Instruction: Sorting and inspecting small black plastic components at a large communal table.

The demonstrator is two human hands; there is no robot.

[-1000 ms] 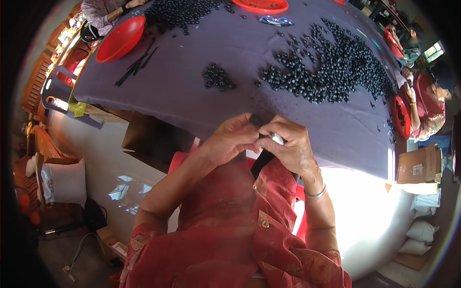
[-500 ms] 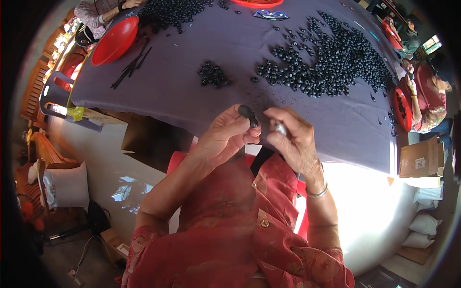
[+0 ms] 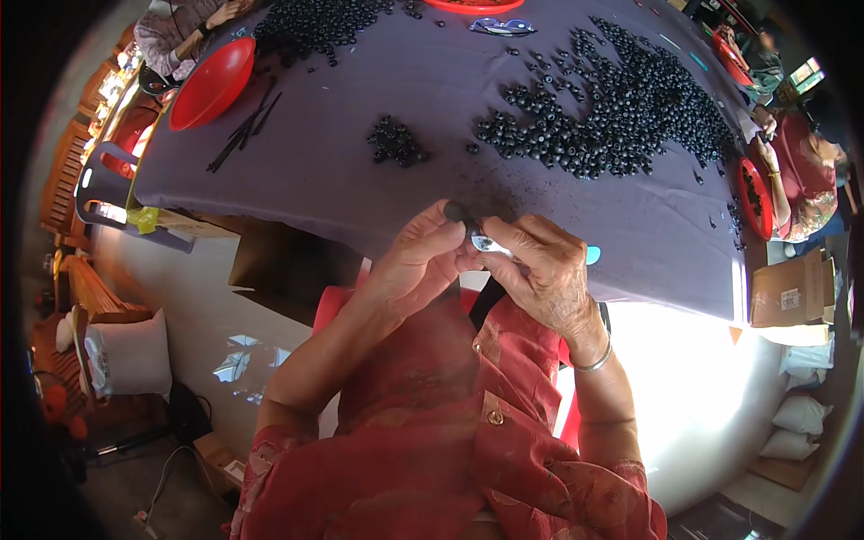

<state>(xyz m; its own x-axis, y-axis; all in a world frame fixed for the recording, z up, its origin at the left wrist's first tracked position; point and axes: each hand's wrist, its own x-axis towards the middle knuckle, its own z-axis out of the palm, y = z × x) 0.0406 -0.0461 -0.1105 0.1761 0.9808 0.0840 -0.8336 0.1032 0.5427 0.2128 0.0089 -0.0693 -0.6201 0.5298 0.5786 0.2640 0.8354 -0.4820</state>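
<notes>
Above the table's near edge, my left hand (image 3: 423, 252) pinches a small black rubber-like piece (image 3: 455, 213) between thumb and fingers. Whether some of the black is a cover on a fingertip, I cannot tell. My right hand (image 3: 543, 265) is closed round a small tool with a shiny metal front (image 3: 486, 244). The tool's turquoise end (image 3: 593, 255) sticks out beyond the hand. Its metal front touches or nearly touches the black piece, and the fingers hide the rest. Beyond my hands, a small heap of round black pieces (image 3: 396, 141) lies on the purple cloth (image 3: 306, 171).
A large spread of black pieces (image 3: 594, 126) covers the right; another pile (image 3: 310, 27) lies far left. Thin black strips (image 3: 243, 135) rest near a red basin (image 3: 212, 83). Glasses (image 3: 502, 27) lie at the back. Co-workers sit left and right, with another red basin (image 3: 754, 200).
My right hand has moved left, bringing the tool's metal front up to the black piece. The turquoise end now shows. My left hand stays nearly in place.
</notes>
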